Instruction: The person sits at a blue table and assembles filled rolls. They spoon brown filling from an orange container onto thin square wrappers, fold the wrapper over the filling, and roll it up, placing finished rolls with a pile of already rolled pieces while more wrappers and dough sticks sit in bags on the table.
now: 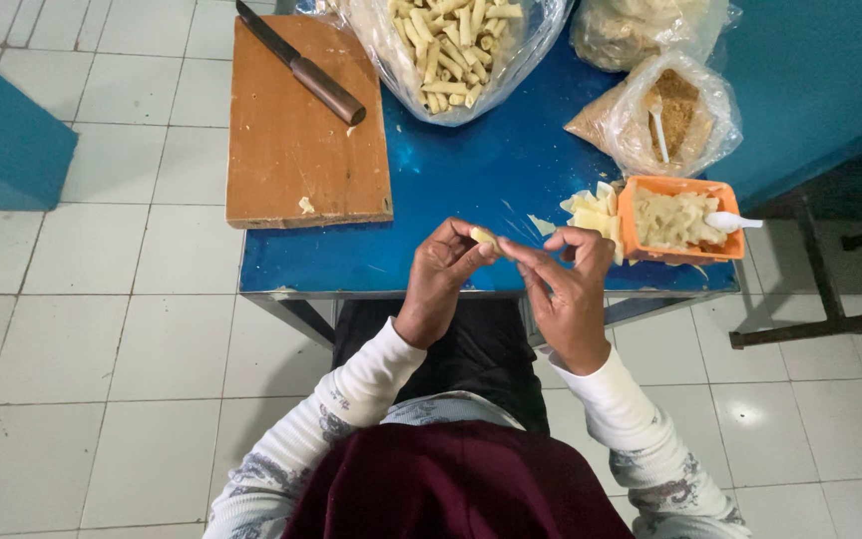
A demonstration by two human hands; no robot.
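Fingers (464,250) of the left hand (438,284) pinched a small pale piece of dough (484,237), and the fingertips of the right hand (569,294) met it from the other side, so both hands grasped the same piece. The piece was held in the air just above the near edge of the blue worktop (471,180). Right of the hands stood an orange tub (680,222) of pale filling with a white spoon (733,221) resting in it, and a small stack of dough squares (593,210) lay touching its left side. Behind the tub sat a clear bag of brown crumbs (665,115). At the far edge, a large clear bag (456,50) held many finished rolls. A wooden cutting board (301,140) lay on the worktop's left end, with a knife (301,65) across its far corner.
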